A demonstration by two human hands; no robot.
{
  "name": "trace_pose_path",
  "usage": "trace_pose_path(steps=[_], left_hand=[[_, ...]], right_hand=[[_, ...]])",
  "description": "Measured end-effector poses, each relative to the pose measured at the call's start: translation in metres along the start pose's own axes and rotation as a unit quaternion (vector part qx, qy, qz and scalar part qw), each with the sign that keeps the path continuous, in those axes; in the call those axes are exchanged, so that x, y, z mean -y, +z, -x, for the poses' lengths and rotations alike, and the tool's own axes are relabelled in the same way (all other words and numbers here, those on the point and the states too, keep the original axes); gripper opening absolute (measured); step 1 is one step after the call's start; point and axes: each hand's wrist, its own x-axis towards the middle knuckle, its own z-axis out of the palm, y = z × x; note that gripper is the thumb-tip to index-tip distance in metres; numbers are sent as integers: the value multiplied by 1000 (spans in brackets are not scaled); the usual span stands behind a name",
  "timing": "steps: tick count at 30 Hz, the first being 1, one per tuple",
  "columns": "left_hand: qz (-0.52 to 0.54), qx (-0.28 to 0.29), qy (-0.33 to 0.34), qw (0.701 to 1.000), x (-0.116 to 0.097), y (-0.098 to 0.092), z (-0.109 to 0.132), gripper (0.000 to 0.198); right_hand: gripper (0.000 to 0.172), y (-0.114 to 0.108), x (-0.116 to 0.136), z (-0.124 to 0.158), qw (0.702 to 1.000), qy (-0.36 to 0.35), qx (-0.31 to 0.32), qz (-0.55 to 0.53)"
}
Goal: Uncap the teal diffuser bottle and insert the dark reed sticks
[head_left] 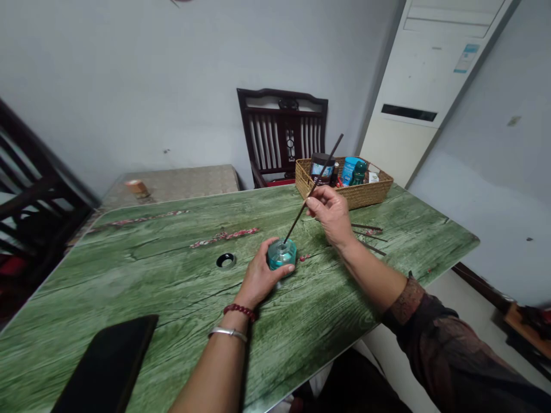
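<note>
My left hand (263, 274) is wrapped round a small teal glass bottle (282, 258) standing on the green wood-patterned table (181, 298). Between the thumb and fingers of my right hand (329, 211) is a thin dark stick (313, 186). The stick slants down to the left, its lower end at the bottle's mouth and its top end in the air. A black and silver ring-shaped cap (225, 261) lies left of the bottle. Several more dark sticks (368, 234) lie on the table behind my right forearm.
A wicker basket (370, 196) with jars and small bottles stands at the table's back right. A black flat object (107, 367) lies at the front left. Behind the table are a dark wooden chair (286, 135) and a lower surface with a round wooden item (136, 188).
</note>
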Motion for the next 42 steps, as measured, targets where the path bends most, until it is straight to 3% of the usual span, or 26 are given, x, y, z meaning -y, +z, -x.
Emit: trace_pose_path(steps=[7, 12, 15, 17, 21, 24, 27, 29, 32, 37, 42], left_hand=[[3, 0, 0, 1000, 0, 0, 0, 78], [-3, -2, 1, 1000, -1, 0, 0, 78], [-1, -6, 3, 1000, -1, -1, -1, 78], [-2, -10, 0, 1000, -1, 0, -2, 78], [1, -7, -5, 1000, 1, 0, -3, 79], [-3, -8, -2, 1000, 1, 0, -3, 78], [-13, -9, -6, 1000, 0, 0, -3, 78], [-19, -9, -7, 1000, 0, 0, -3, 79], [-27, -11, -8, 1000, 0, -1, -3, 79], [-34, -5, -17, 999, 2, -2, -3, 81], [-33, -2, 0, 999, 4, -2, -3, 80]], right_hand=[[23, 15, -26, 9, 998, 16, 37, 56], [17, 24, -41, 22, 988, 76, 84, 108], [17, 14, -44, 30, 981, 82, 98, 147], [16, -7, -47, 33, 972, 66, 79, 209], [16, -76, -59, 38, 917, 39, 16, 397], [24, -125, -73, 45, 842, 85, 14, 533], [30, -150, -87, 54, 763, 147, 39, 628], [33, -155, -94, 57, 729, 176, 67, 658], [33, -154, -98, 57, 706, 194, 94, 675], [29, -151, -98, 55, 685, 202, 100, 693], [22, -147, -93, 56, 684, 185, 104, 698]])
